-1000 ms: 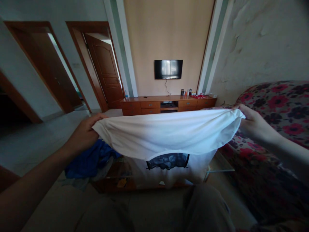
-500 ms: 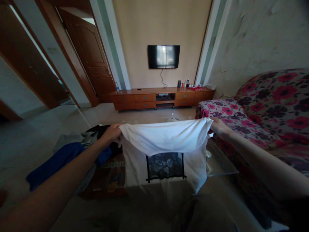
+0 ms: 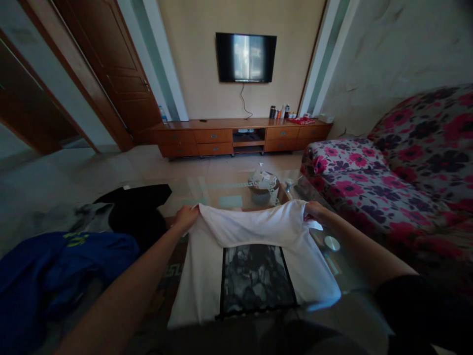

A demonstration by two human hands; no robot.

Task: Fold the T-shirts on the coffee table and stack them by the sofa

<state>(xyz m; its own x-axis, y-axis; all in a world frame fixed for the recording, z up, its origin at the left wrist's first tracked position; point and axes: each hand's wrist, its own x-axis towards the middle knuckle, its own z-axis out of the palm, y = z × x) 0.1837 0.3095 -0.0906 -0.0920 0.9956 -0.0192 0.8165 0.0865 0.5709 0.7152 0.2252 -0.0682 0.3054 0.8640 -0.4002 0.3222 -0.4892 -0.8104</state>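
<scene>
A white shirt [image 3: 203, 266] with a dark rectangular print is stretched between my hands above a glass table [image 3: 207, 190]. My left hand [image 3: 185, 217] is closed on its upper left corner, and my right hand [image 3: 313, 211] pinches the upper right corner. The shirt's top part is folded over toward me, its edge reaching the top of the print. The lower part spreads toward my body over the table's near side. To the left of my left hand lie a black garment [image 3: 138, 217] and a blue garment [image 3: 74, 266] with a yellow-green mark.
Beyond the shirt, a basket [image 3: 260, 195] holding white scraps stands by the table's far side. A round lid-like object [image 3: 331, 243] is right of the shirt. A flowered sofa [image 3: 369, 182] is on the right. Farther off are a wooden cabinet [image 3: 214, 135] and a wall television [image 3: 246, 58].
Both hands have come lower and nearer with the shirt, bringing it down over the table. The view has tilted down, so the basket and more of the glass table now show.
</scene>
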